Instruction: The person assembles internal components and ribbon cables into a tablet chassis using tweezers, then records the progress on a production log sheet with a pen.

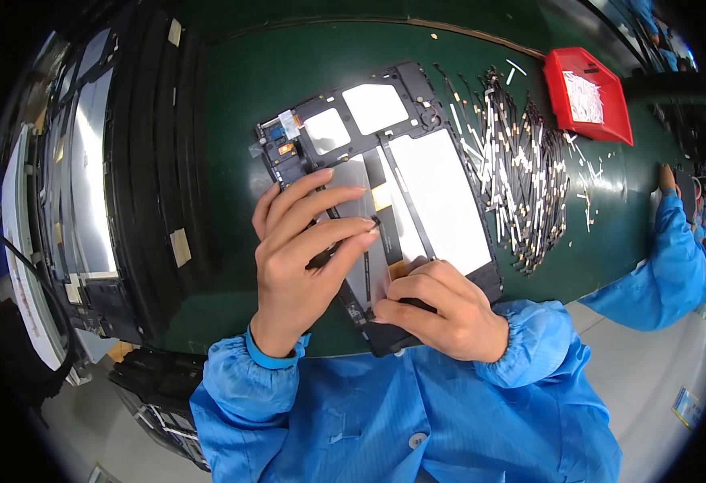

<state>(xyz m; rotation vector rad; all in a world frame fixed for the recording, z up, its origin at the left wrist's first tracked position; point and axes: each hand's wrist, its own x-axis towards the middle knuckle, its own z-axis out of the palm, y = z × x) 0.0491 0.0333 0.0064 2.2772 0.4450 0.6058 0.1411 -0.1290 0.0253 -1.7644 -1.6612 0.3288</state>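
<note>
Indoors, a smooth dark green workbench [240,64] spreads out around a black rectangular device frame set with silver-white panels [441,193], which lies tilted on its top. Below the frame is the worker's blue buttoned coat [353,410]; to the frame's left stand black, flat stacked housings [160,161], some bearing pale tape. Right of the frame lies a tangled heap of thin black-and-white strips [522,177], and farther right a co-worker's blue sleeve [667,274] extends toward the bench. Over the frame's left side arches the worker's left hand [297,249], thumb and forefinger pinched together, the other fingers spread. At the frame's lower end is the right hand [450,310], fingers curled and thumb near the forefinger; whether it grips anything cannot be told. To the frame's upper right, past the heap, sits an open red plastic bin [615,109] holding slender white slips [584,101]. Above the frame's panels, a small dark piece [375,224] shows between the left hand's pinched fingertips, its shape largely hidden.
</note>
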